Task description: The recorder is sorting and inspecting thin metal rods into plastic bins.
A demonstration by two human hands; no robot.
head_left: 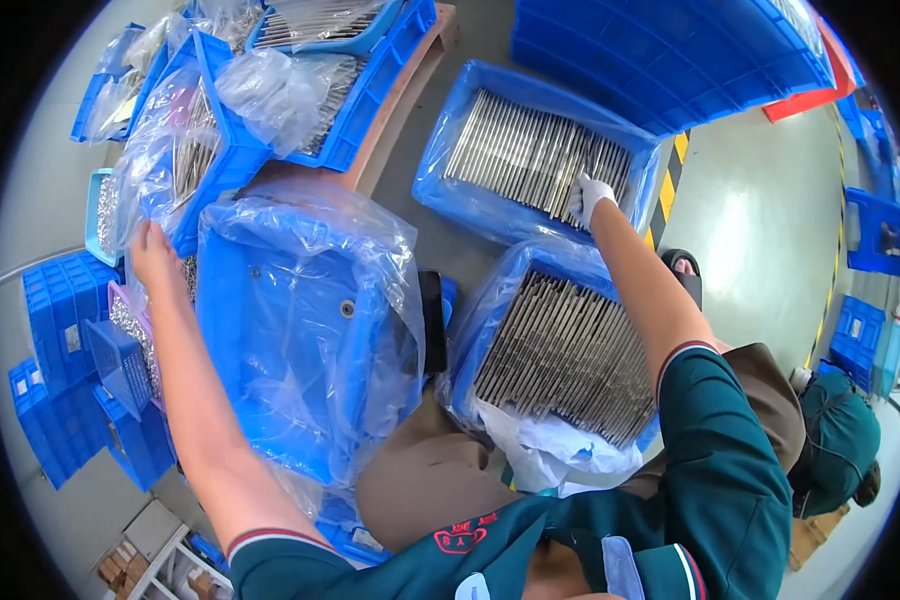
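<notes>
My right hand (591,199), in a white glove, reaches to the far bin with its fingers curled on the thin metal rods (515,145). These shiny rods lie side by side in a plastic-lined blue bin (432,180). My bare left hand (155,262) is at far left, its fingers bent together at the lower edge of a clear plastic liner (142,205). That liner hangs from a tilted blue bin (238,165) with more rods. Closer to me, a second lined bin holds stacked, darker metal pieces (565,360) in rows, with white plastic (560,450) at its near edge.
Between my arms stands a blue bin (270,330) lined with clear plastic, with a small metal ring (347,309) in it. A dark phone-like slab (433,320) is beside it. Blue crates (65,310) are stacked left; a large crate (660,60) stands beyond the rods.
</notes>
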